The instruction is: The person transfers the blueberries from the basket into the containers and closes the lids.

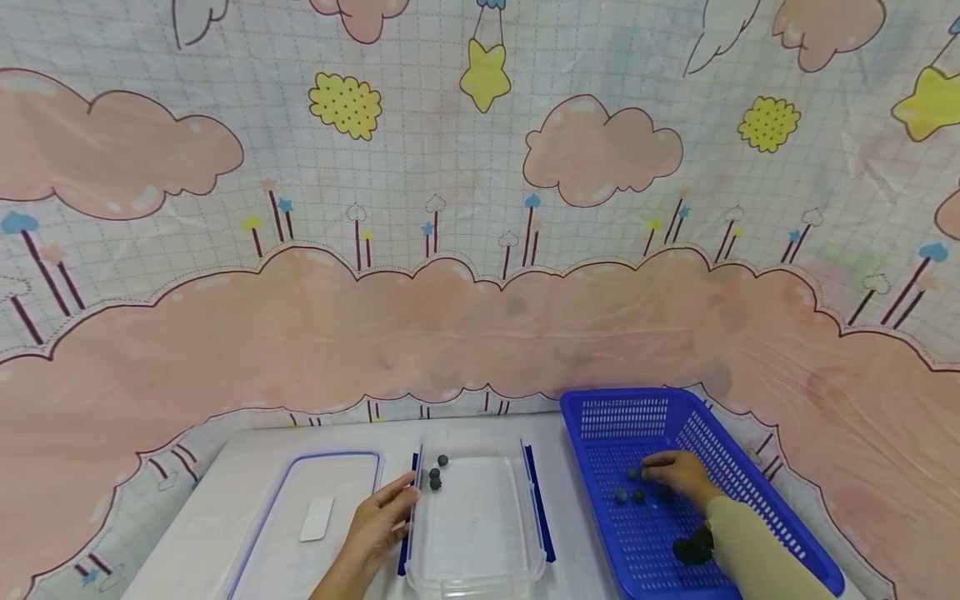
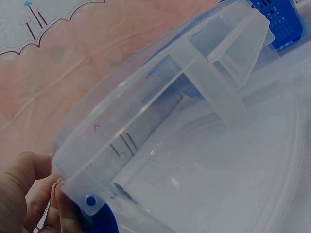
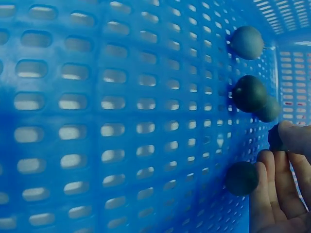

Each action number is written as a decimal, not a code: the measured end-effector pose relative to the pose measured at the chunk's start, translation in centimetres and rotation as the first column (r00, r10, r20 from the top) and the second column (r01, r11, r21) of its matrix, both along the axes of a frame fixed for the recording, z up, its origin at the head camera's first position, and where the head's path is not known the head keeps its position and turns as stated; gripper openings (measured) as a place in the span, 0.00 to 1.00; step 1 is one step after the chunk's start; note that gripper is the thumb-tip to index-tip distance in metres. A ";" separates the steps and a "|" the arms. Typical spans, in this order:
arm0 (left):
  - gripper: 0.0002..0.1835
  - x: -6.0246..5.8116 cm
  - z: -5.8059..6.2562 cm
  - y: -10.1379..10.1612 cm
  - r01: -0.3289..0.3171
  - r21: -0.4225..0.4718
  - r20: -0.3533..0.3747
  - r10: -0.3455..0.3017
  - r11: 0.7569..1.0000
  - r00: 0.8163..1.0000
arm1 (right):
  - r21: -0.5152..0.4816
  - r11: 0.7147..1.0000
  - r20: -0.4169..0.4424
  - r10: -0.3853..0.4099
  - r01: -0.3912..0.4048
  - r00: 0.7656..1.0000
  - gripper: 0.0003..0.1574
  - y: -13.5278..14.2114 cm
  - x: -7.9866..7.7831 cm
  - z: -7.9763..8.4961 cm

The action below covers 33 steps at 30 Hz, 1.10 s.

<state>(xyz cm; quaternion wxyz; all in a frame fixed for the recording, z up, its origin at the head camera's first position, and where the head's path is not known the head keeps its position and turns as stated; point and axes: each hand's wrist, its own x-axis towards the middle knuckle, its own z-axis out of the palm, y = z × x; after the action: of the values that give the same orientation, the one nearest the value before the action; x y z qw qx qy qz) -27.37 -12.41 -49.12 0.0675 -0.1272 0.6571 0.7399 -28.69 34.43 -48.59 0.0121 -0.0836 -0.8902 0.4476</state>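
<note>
My left hand (image 1: 378,523) grips the left edge of a clear plastic box (image 1: 480,575), fingers by its blue side latch (image 2: 99,221). Inside the box, three small dark balls (image 1: 435,473) lie near the left wall. Over on the right, my right hand (image 1: 681,477) reaches into a blue perforated basket (image 1: 592,492). Between thumb and fingertips it pinches a small dark ball (image 3: 276,138), partly hidden by the thumb. Around those fingers several more round balls lie on the basket floor, including a grey-green one (image 3: 247,42) and a dark green one (image 3: 242,178).
A clear lid (image 1: 288,550) with a blue-purple rim lies left of the box, a white rectangle (image 1: 317,518) on it. A dark lumpy object (image 1: 693,547) shows under the right sleeve. Behind the white table (image 1: 195,533) hangs a cloud-and-star printed cloth (image 1: 450,333).
</note>
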 end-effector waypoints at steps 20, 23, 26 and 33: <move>0.25 0.1 -0.2 0.0 0.004 -0.003 -0.028 -0.004 1.000 1.000 | -0.198 0.978 -0.039 0.062 -0.068 0.997 0.27 -0.8 0.2 1.0; 0.24 0.1 -0.2 0.0 0.006 -0.005 -0.028 -0.006 1.000 1.000 | -0.201 0.975 -0.047 0.088 -0.095 0.995 0.27 -1.1 0.2 1.4; 0.24 0.1 -0.2 0.0 0.001 0.001 -0.028 -0.001 1.000 1.000 | -0.217 0.970 -0.055 0.103 -0.113 0.993 0.27 -1.6 0.2 1.6; 0.24 0.1 -0.2 0.0 -0.002 0.003 -0.028 0.003 1.000 1.000 | -0.230 0.962 -0.072 0.134 -0.148 0.988 0.28 -2.6 0.1 2.1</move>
<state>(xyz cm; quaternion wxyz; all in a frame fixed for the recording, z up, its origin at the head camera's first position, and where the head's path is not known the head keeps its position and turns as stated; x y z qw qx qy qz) -27.28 -12.37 -49.28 0.0575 -0.1175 0.6567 0.7427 -28.61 31.83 -46.48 -0.0048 -0.0083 -0.8340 0.5517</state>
